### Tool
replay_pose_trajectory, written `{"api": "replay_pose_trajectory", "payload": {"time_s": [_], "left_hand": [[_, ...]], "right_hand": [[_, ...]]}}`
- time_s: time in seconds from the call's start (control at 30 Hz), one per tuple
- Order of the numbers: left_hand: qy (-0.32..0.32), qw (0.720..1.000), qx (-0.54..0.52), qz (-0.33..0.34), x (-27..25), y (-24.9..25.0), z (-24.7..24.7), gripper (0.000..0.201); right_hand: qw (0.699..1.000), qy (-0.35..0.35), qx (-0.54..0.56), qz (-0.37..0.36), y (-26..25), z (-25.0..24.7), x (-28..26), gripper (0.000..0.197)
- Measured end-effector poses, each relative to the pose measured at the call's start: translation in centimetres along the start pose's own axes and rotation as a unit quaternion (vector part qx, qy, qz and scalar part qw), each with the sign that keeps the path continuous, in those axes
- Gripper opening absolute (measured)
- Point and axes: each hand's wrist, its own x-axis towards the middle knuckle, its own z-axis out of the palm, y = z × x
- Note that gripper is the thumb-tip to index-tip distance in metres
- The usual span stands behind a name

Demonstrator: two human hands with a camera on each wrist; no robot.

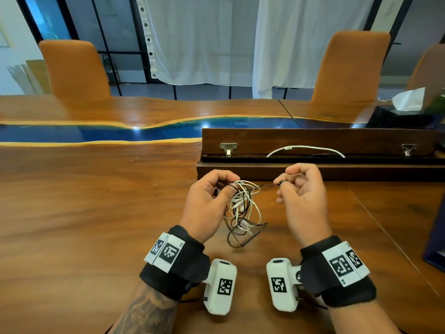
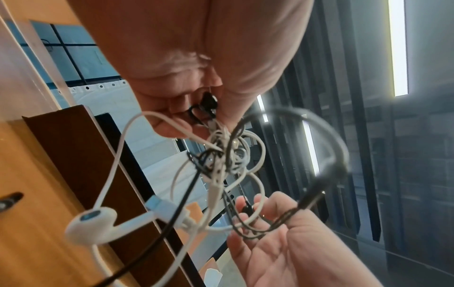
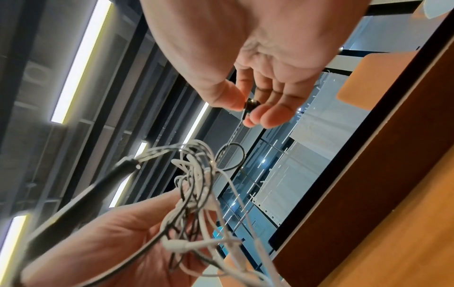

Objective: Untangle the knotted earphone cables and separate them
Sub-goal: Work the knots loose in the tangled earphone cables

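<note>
1. On a polished wooden counter (image 1: 96,208), crossed by a glossy blue resin band edged in pale yellow, two raised hands are seen; two orange upholstered chairs (image 1: 77,68) and white curtains (image 1: 204,39) stand beyond.
2. A long dark wooden box (image 1: 313,141) with metal hinges is set open just behind the hands; a white cable (image 1: 305,148) is curved inside it.
3. The tangle of earphone cables (image 1: 243,203), thin white and black strands looped together, is held above the counter by the left hand (image 1: 207,201), whose fingers are curled round its top.
4. A small black earbud (image 3: 251,104) is pinched between thumb and fingertips of the right hand (image 1: 301,196), a taut black strand running back to the tangle.
5. A smooth white earbud (image 2: 90,223) is seen dangling below.
</note>
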Motion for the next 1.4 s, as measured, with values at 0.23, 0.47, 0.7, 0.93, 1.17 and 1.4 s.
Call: {"api": "replay_pose_trajectory", "payload": {"time_s": [0.23,0.47,0.7,0.93,1.17,1.4], "left_hand": [[0.046,0.998,-0.049,-0.001,0.0,0.3,0.4,0.015],[0.031,0.991,-0.128,-0.020,-0.4,0.7,1.1,0.019],[0.032,0.997,-0.074,0.003,-0.2,0.0,1.1,0.044],[-0.003,0.999,0.041,0.005,-0.5,-0.5,1.1,0.027],[-0.032,0.999,0.039,-0.011,-0.1,-0.5,0.5,0.013],[-0.106,0.991,-0.060,-0.057,-0.4,0.2,0.8,0.024]], "right_hand": [[0.998,-0.013,-0.063,-0.001,0.2,0.1,-0.2,0.021],[0.981,-0.191,-0.024,0.005,-1.3,0.8,-1.5,0.013],[0.991,-0.121,0.023,0.052,-0.5,0.4,-0.6,0.013],[0.990,-0.124,0.039,0.058,-0.5,0.6,-0.9,0.011],[0.991,-0.117,0.031,0.058,-0.6,0.8,-0.9,0.008],[0.994,-0.094,-0.010,0.061,0.0,0.7,-0.7,0.005]]}}
